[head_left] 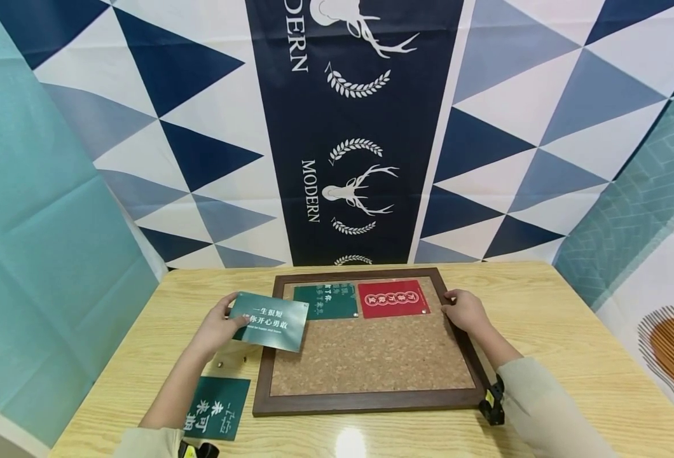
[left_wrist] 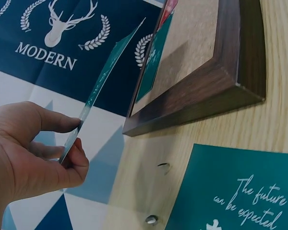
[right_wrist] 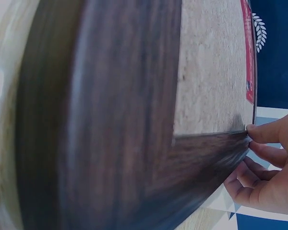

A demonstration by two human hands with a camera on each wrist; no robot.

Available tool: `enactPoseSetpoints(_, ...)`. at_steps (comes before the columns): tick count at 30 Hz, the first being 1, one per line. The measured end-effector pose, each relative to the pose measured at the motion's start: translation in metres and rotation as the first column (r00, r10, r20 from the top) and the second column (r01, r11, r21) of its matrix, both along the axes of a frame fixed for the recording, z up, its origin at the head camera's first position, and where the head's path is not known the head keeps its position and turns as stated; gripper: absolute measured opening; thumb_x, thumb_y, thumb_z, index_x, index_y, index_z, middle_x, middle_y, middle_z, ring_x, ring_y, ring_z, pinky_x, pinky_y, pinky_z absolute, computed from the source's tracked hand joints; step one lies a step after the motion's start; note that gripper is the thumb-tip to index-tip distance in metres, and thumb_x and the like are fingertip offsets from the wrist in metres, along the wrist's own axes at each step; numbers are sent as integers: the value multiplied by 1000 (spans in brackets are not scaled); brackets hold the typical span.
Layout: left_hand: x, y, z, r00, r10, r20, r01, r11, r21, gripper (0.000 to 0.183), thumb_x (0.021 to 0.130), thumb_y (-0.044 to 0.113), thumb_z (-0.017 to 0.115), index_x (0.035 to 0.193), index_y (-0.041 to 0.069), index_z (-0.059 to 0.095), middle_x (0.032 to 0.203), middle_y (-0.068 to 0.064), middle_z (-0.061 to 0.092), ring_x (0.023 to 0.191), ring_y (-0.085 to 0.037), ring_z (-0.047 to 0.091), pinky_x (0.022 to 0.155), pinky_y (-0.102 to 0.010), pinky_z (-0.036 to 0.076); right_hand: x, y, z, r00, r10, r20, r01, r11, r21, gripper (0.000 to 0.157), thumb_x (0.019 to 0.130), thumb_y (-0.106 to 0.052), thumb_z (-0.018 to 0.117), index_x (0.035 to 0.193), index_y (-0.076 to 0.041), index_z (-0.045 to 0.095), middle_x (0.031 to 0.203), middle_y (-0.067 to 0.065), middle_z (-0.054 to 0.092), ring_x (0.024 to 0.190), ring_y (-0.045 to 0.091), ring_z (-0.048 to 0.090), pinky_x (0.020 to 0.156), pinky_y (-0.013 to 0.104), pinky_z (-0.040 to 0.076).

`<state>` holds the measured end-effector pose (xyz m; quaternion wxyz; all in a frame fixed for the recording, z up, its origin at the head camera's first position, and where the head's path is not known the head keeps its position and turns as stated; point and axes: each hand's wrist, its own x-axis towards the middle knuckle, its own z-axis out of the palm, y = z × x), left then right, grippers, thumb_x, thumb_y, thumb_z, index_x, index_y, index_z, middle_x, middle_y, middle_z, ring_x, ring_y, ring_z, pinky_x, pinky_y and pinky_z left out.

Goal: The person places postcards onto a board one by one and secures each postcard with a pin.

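Observation:
A framed cork board lies on the table, with a dark brown wooden frame. My left hand pinches a green card with white lettering between thumb and fingers, raised over the frame's left side. The left wrist view shows this held card nearly edge-on. At the board's right side, my right hand grips the frame, thumb at its inner edge and fingers against its outer side. Along the top of the cork, a green card and a red card lie side by side, the green one partly hidden by the held card.
Left of the board, another green card lies on the wooden table, partly behind my left forearm. Two small metallic pins rest near that card. A patterned cloth hangs behind the table.

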<state>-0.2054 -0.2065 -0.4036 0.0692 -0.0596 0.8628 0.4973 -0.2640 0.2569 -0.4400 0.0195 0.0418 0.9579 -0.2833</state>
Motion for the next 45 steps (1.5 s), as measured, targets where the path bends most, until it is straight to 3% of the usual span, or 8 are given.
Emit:
enactPoseSetpoints(10,3,12,-10,1000,14,-23,-15,1000,-19,66,93,10,53,149,5,18,114,-24,45,90,-27,52,70,-29,45,-2,1,-2,1000,-3,2,3,1000,2,38,90,-6,54,122,14,50,118,35,54,103,42,56,81,48,51)
enactPoseSetpoints(24,9,35,-20,1000,9,-17,-7,997,82,63,94,5,50,149,11,20,102,-18,43,77,-21,45,61,-29,37,-1,2,-3,1000,7,-14,-7,1000,7,39,88,-6,56,121,14,51,119,35,54,105,44,55,83,49,49)
enactPoseSetpoints(34,8,52,-27,1000,5,-21,-3,995,101,60,94,3,49,148,7,23,102,-20,49,81,-22,54,66,-28,46,-1,2,-4,999,27,-41,-26,1000,11,38,88,-6,56,120,15,52,118,35,54,103,45,56,79,48,50)
enactPoseSetpoints(36,8,56,-29,1000,-2,-21,4,996,89,59,94,3,49,147,5,24,107,-23,51,87,-26,56,69,-32,49,-1,2,-4,999,24,-37,-24,1000,12,38,88,-6,56,120,15,52,118,35,54,103,45,56,80,48,50)
enactPoseSetpoints(39,8,62,-31,999,-24,-28,26,996,82,59,93,2,48,147,2,23,127,-31,45,110,-40,52,86,-45,49,0,2,-2,999,26,-37,-25,1000,15,38,88,-6,56,120,15,52,118,35,55,103,44,56,80,48,50)
enactPoseSetpoints(43,7,68,-34,999,-31,-19,34,990,139,60,93,0,47,147,2,21,146,-30,28,134,-47,28,104,-58,32,1,1,-1,999,31,-35,-30,999,18,38,88,-6,55,120,15,52,117,35,55,103,45,56,80,48,50)
enactPoseSetpoints(45,6,70,-35,1000,-27,-13,29,986,162,61,93,0,47,147,2,21,147,-30,27,135,-47,27,106,-59,30,1,0,0,999,27,-32,-27,999,17,38,88,-6,55,120,15,52,117,35,55,103,45,56,80,49,50)
